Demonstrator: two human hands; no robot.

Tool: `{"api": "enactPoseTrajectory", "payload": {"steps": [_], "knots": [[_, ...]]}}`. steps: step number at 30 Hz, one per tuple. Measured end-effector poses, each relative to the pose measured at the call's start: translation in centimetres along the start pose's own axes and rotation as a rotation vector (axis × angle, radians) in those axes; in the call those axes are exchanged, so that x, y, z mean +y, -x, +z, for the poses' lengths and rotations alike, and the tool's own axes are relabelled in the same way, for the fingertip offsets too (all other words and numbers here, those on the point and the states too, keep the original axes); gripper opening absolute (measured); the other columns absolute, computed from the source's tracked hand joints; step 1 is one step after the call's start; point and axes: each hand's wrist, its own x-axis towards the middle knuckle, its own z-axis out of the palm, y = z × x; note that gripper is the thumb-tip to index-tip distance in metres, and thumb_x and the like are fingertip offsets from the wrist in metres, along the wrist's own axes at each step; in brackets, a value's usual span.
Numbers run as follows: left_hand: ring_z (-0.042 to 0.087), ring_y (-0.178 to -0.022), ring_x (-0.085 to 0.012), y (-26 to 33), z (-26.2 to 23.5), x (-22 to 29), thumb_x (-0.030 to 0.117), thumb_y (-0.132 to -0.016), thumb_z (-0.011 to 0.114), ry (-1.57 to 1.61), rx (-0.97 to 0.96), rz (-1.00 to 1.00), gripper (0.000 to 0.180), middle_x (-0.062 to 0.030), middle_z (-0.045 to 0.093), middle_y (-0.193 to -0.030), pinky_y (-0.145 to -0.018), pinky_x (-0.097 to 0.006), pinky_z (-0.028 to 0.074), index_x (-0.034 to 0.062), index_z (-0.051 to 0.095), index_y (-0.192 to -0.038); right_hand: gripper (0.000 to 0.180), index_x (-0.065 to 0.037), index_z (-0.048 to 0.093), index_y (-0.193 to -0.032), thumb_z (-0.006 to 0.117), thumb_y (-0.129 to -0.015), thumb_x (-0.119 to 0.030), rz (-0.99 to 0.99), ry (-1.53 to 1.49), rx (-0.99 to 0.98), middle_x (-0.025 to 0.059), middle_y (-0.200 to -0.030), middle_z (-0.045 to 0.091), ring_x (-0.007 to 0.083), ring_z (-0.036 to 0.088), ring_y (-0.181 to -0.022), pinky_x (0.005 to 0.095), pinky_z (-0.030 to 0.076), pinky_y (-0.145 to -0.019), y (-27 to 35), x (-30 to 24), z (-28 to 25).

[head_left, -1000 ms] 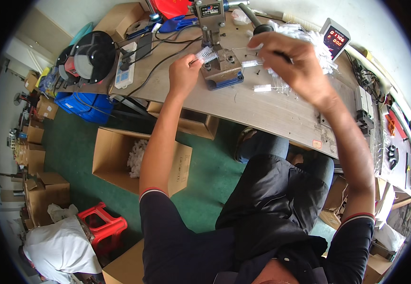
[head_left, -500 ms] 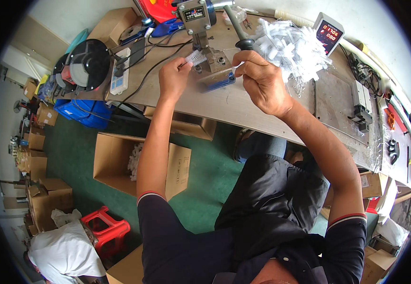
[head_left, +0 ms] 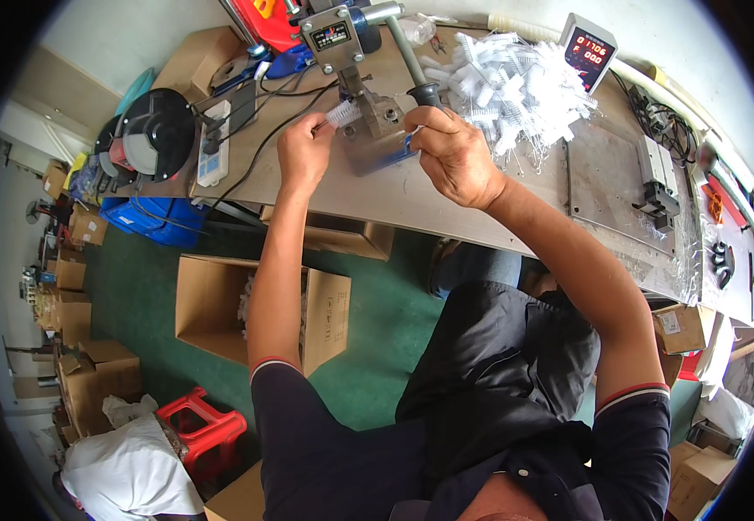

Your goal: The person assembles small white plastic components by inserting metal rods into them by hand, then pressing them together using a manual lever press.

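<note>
My left hand (head_left: 302,154) pinches a small white bristle brush (head_left: 342,114) at the base of a bench-top hand press (head_left: 335,39). The brush's bristled end is against the press tooling, and the exact contact is hard to see. My right hand (head_left: 457,161) is closed at the black grip of the press lever (head_left: 410,62), just below its flared collar. A blue-edged clear block (head_left: 386,160) juts from the front of the press, partly behind the right fingers. Right of the lever lies a heap of white brushes (head_left: 516,91).
A counter with a red digital display (head_left: 587,52) stands behind the heap. Cables, a black round-reel device (head_left: 162,130) and a white control box (head_left: 213,156) lie to the left. Below are an open carton (head_left: 325,321), a red stool (head_left: 199,430) and a blue bin (head_left: 153,219).
The whole view has shifted slightly, so the bench appears further left. Against the press, the left hand and brush have edged a little to the right. The right hand stays at the lever grip.
</note>
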Motion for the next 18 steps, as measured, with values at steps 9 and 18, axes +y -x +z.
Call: {"api": "enactPoseTrajectory", "payload": {"steps": [9,18], "knots": [[0.059,-0.067,-0.0226,0.4,0.7,-0.7,0.010,-0.091,0.075,-0.034,0.143,0.286,0.015,-0.0116,0.068,-0.084,-0.066,-0.033,0.048,-0.0014,0.072,-0.100,0.017,-0.002,0.062,-0.086,0.057,-0.074,0.010,0.026,-0.030,0.023,0.0088,-0.108,0.062,0.0321,0.064,-0.090,0.0406,0.055,-0.078,-0.8,-1.2,-0.9],[0.056,-0.067,-0.0143,-0.3,1.1,-2.0,0.006,-0.092,0.073,0.010,0.112,0.263,0.013,-0.0093,0.067,-0.079,-0.065,-0.031,0.047,0.0001,0.072,-0.103,0.018,-0.005,0.063,-0.086,0.065,-0.071,0.002,-0.157,0.002,0.118,0.0074,-0.110,0.063,0.0350,0.061,-0.087,0.0431,0.054,-0.077,0.4,2.8,1.8]]}}
